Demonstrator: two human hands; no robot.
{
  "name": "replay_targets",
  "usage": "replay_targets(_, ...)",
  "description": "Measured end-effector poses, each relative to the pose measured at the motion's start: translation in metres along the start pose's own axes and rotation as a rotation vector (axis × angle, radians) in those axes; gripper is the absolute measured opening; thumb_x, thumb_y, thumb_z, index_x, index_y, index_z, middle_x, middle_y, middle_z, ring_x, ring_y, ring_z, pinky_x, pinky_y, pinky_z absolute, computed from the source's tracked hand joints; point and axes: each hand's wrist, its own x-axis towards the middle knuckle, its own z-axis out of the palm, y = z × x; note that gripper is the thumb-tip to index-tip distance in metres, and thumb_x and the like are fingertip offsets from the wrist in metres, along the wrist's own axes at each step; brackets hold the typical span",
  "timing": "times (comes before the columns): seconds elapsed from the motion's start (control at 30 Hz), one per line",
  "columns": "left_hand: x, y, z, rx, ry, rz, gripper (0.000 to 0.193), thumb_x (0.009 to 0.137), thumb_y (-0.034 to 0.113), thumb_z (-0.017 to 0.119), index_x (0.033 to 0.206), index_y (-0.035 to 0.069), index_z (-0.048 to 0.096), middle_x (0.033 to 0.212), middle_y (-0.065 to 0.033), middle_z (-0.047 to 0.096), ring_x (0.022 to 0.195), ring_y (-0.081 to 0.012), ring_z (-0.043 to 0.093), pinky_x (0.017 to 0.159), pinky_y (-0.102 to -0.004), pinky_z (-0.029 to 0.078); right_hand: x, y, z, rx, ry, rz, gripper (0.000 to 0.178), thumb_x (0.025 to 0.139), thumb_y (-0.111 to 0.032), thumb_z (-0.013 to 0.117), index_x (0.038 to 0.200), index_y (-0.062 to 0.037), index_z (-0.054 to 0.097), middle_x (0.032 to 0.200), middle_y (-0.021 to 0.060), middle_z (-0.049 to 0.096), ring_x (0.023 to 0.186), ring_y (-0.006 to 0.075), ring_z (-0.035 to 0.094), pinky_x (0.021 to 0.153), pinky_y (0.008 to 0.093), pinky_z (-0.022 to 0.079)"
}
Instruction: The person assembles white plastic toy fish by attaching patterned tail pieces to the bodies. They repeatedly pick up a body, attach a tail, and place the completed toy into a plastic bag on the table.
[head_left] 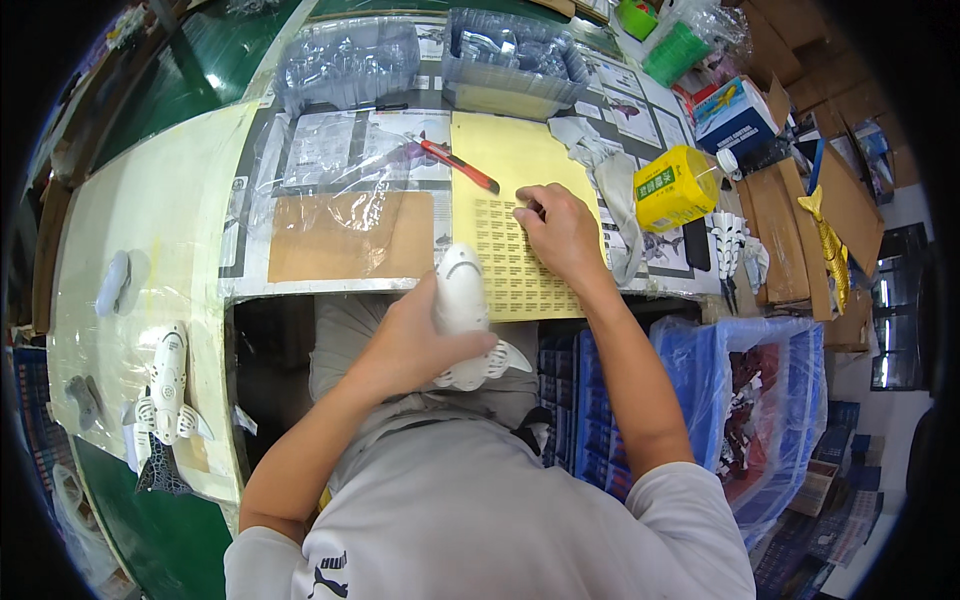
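Note:
My left hand [400,340] is wrapped round a white plastic toy shark body [461,290], held nose up at the table's front edge. Its lower end has fin-like parts and dark slots. My right hand [562,232] rests over a yellow sheet of small printed labels [510,255], fingers curled in toward the thumb. Whatever may be between those fingertips is too small to make out. A red utility knife [458,166] lies across the sheet's upper left edge, just beyond my right hand.
Clear plastic trays [515,60] stand at the back. A yellow bottle [675,188] and grey cloth [600,165] lie at right, near a gold toy fish [825,235]. Another white toy [168,385] lies on the left table. A blue plastic-lined crate [690,370] stands below right.

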Motion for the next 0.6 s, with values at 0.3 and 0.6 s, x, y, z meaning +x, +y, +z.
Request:
replay_targets(0.3, -0.008, 0.022, -0.005, 0.197, 0.046, -0.012, 0.081, 0.077, 0.041, 0.088, 0.133, -0.007, 0.054, 0.118, -0.0279, 0.072, 0.11, -0.0371, 0.072, 0.097, -0.0417, 0.055, 0.0, 0.001, -0.001, -0.004, -0.048, 0.008, 0.019, 0.091, -0.019, 0.07, 0.102, -0.0068, 0.08, 0.096, 0.0139, 0.071, 0.095, 0.0344, 0.07, 0.084, 0.0459, 0.055)
replay_targets(0.6, 0.006, 0.026, -0.001, -0.069, -0.095, 0.104, 0.067, 0.079, 0.023, 0.089, 0.131, -0.004, 0.056, 0.113, -0.0122, 0.071, 0.099, -0.0182, 0.069, 0.088, -0.0346, 0.057, 0.0, -0.003, -0.002, 0.001, -0.028, -0.019, 0.019, 0.092, -0.017, 0.073, 0.102, -0.0034, 0.078, 0.098, 0.015, 0.073, 0.091, 0.0315, 0.071, 0.082, 0.0412, 0.055)
